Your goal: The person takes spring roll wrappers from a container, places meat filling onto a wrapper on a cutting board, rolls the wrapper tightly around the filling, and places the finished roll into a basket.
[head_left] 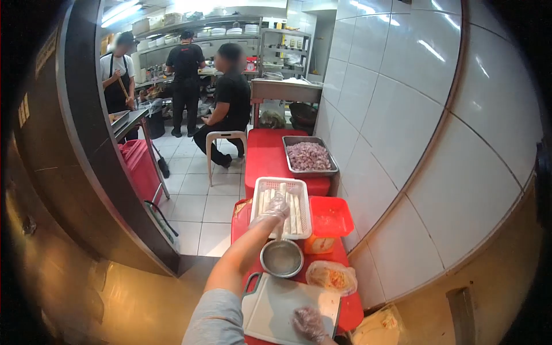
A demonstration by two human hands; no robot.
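My left hand (275, 210), in a clear plastic glove, reaches into a white plastic basket (256, 201). Its fingers are closed on a pale uncooked spring roll (282, 187), which sticks out beyond the fingertips. Several similar rolls (296, 213) lie side by side in the basket. My right hand (309, 323), also gloved, rests on the white cutting board (276, 305) with nothing seen in it; its fingers look loosely spread. Between basket and board stands a metal bowl (282, 259). A plastic bag with orange shredded filling (336, 280) lies by the board's far right corner.
An orange-red container (330, 215) stands right of the basket on the red table (240, 221). Farther back sits a metal tray of chopped pinkish food (309, 157). A tiled wall (379, 126) bounds the right. A person sits on a stool (227, 136); two others stand beyond.
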